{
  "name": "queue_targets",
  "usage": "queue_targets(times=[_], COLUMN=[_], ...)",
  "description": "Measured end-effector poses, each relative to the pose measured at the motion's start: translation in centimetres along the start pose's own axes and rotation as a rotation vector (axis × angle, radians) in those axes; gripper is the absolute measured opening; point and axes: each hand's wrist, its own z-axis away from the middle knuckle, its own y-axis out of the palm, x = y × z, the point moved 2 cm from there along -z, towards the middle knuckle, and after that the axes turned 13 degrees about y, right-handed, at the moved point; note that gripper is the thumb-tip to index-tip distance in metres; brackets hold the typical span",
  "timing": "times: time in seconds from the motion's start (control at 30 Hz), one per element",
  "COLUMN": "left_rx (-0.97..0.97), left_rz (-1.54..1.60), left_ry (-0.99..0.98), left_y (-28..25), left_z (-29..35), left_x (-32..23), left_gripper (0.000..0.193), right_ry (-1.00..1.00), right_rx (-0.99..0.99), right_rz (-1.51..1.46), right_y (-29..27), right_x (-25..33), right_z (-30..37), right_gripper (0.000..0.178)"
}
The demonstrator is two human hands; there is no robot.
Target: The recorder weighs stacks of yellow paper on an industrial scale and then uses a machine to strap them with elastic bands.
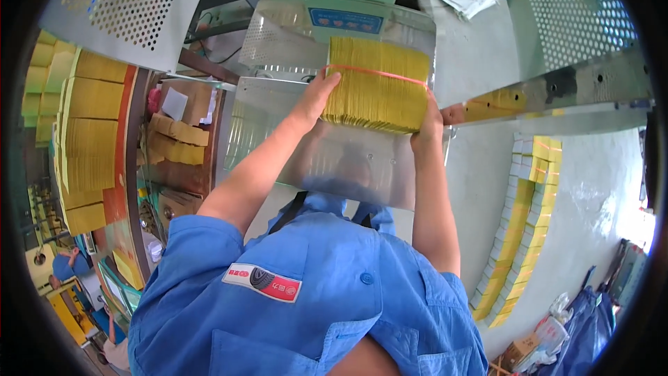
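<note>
Yellow paper stack (pixel 378 101), pink band (pixel 383 72): long axis crosswise; left hand (pixel 319 97), right hand (pixel 430 121) half-curled, clasping opposite ends, equally near.

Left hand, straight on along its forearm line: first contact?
The yellow bundle: the left hand is right at its left side, apparently touching. What lies beyond along that line is hard to judge; depth is unclear.

Yellow stack (pixel 379 104), pink band (pixel 376 72).
We record a blue shirt (pixel 313 327) with red-and-white patch (pixel 261 282), silvery metal plate (pixel 376 167), grey panel (pixel 125 3) patterned with round holes.
</note>
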Motion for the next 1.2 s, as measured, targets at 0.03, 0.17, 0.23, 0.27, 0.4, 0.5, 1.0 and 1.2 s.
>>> queue_targets(times=[0.03,0.17,0.23,0.27,0.4,0.5,1.0,1.2], left_rx=[-0.001,-0.017,0.011,0.031,0.024,-0.029,-0.327,-0.563], left_rz=[-0.032,-0.099,-0.111,-0.130,-0.108,-0.145,-0.302,-0.946], left_ry=[0.028,0.010,0.018,0.025,0.024,0.026,0.165,0.070], left_y=[-0.1,1.4,1.8,1.6,1.7,2.0,0.2,-1.7], left_z=[0.0,-0.2,-0.6,-0.6,-0.5,-1.0,7.5,15.2], left_x=[0.1,-0.2,-0.2,-0.3,0.2,1.0,0.8,-2.5], left_gripper=[0.064,0.063,0.063,0.062,0.060,0.059,0.050,0.038], right_ry=[0.015,0.009,0.021,0.030,0.027,0.051,0.056,-0.277], right_rx=[0.066,-0.006,0.002,0.018,0.071,0.052,0.290,0.068], right_rz=[-0.038,-0.024,-0.083,-0.076,-0.012,-0.026,0.164,1.061], right_y=[0.6,-0.6,-1.7,-1.3,-0.9,-1.0,-2.6,-3.0], right_x=[0.2,-0.2,-0.8,-0.6,-0.2,-0.4,-4.3,-3.9], right_z=[0.4,-0.6,-1.5,-1.3,-0.1,0.2,0.1,6.8], right_gripper=[0.038,0.040,0.042,0.042,0.044,0.046,0.053,0.038])
